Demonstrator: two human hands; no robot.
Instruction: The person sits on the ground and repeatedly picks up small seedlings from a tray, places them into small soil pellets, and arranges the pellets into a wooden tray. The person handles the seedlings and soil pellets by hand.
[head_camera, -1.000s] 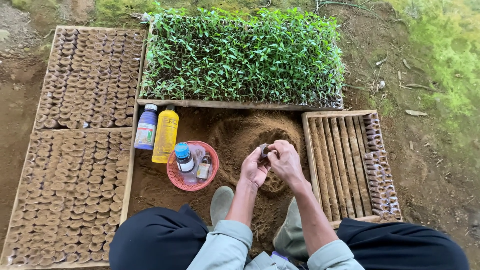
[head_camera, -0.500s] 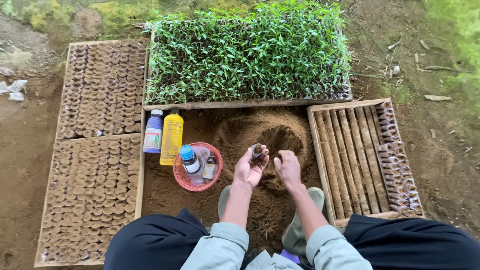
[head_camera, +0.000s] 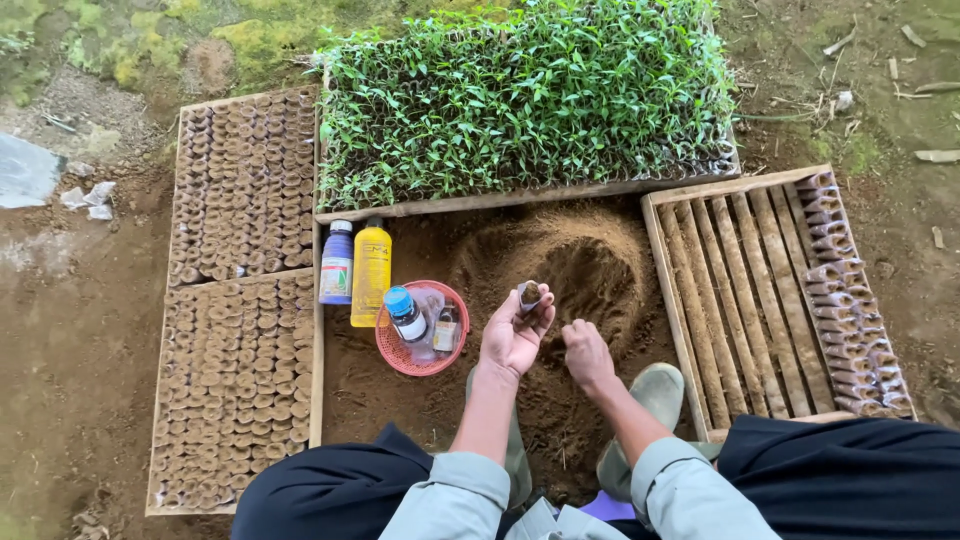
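Bare brown earth runs around the whole work spot, with mossy green at the far edge, and I take the mound of loose soil (head_camera: 570, 270) in the middle as my landmark. Beyond the mound stands a wooden tray of green seedlings (head_camera: 520, 100); to its left sit a purple bottle (head_camera: 336, 263), a yellow bottle (head_camera: 371, 273) and a red basket (head_camera: 392, 355) holding small bottles, and further left two trays packed with filled soil pots (head_camera: 240, 300). To the right of the mound lies a slatted wooden tray (head_camera: 740, 290) with a single row of filled pots along its far side. My left hand (head_camera: 512, 335) is raised just in front of the mound, fingers curled around a small soil-filled pot (head_camera: 528, 296) held upright at the fingertips. My right hand (head_camera: 586, 352) is low on the near slope of the mound, fingers bunched narrow as if pinching soil; I cannot tell whether it actually holds any. The risk I see is in the pot: it is gripped only at the fingertips, so a squeeze or tilt could spill the fill back onto the mound. Soil dropped from the right hand could also miss the narrow mouth, and the basket is near enough to the left elbow's path to be knocked.
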